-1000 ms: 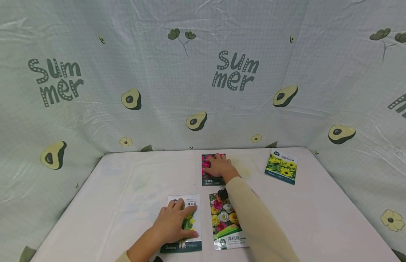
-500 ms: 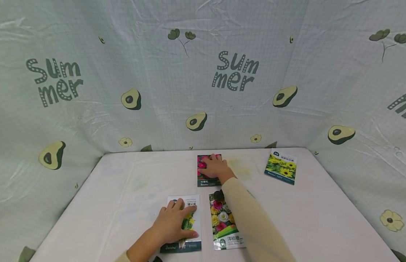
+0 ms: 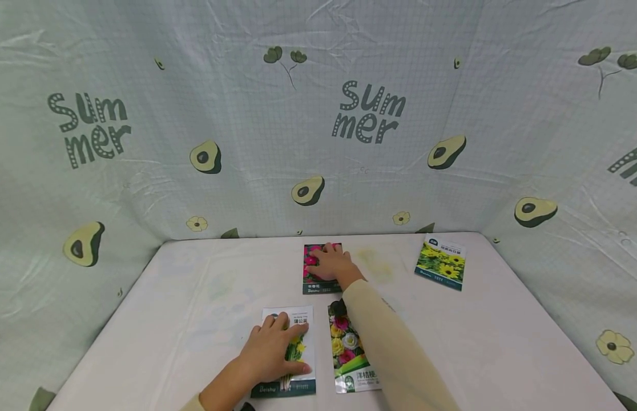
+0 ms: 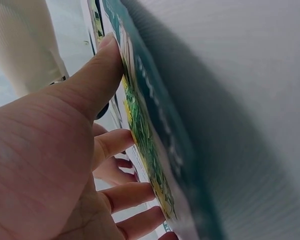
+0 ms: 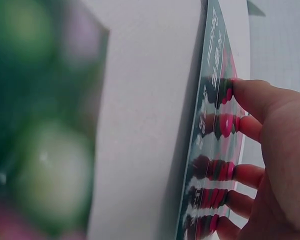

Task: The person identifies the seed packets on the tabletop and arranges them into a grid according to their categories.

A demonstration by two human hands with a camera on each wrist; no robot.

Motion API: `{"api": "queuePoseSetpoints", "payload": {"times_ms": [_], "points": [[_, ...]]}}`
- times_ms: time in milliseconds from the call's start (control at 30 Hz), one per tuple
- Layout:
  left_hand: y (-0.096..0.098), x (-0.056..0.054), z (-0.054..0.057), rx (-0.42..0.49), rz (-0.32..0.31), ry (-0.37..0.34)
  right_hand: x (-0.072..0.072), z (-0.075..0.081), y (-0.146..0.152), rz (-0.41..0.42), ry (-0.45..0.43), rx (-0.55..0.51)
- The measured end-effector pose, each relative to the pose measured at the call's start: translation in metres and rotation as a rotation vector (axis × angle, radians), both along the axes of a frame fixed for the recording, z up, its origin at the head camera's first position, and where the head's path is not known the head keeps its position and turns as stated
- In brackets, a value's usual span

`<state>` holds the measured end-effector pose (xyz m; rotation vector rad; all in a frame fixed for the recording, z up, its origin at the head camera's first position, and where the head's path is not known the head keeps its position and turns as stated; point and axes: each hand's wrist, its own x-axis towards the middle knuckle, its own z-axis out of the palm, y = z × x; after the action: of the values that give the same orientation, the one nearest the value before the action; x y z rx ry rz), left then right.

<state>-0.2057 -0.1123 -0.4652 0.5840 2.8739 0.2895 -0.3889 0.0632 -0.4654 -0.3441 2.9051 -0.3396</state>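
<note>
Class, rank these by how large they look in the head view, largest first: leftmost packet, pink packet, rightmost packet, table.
1. Table
2. Leftmost packet
3. Pink packet and rightmost packet, unranked: they look about alike, and a hand partly covers the pink one.

Left hand (image 3: pixel 269 351) nearer, right hand (image 3: pixel 330 266) farther forward, arm (image 3: pixel 395 348) outstretched — fingers (image 4: pixel 127 196) spread on both.

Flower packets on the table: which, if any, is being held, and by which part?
None is gripped. The left hand rests on the front of the white packet with yellow flowers; the right hand touches the front of the pink-flowered packet.
</note>
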Motion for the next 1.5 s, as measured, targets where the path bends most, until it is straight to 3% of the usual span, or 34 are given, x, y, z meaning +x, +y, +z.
{"api": "queuePoseSetpoints", "payload": {"times_ms": [467,900,1500], "points": [[0.000,0.000,-0.002,-0.012,0.005,-0.004,-0.003,-0.003,-0.013,-0.009,-0.028,0.010],[0.000,0.001,0.001,0.005,-0.011,0.002,0.004,0.002,-0.021,0.020,0.001,0.007],[0.001,0.000,0.002,-0.011,-0.006,0.001,0.000,0.000,-0.037,0.026,-0.016,0.024]]}}
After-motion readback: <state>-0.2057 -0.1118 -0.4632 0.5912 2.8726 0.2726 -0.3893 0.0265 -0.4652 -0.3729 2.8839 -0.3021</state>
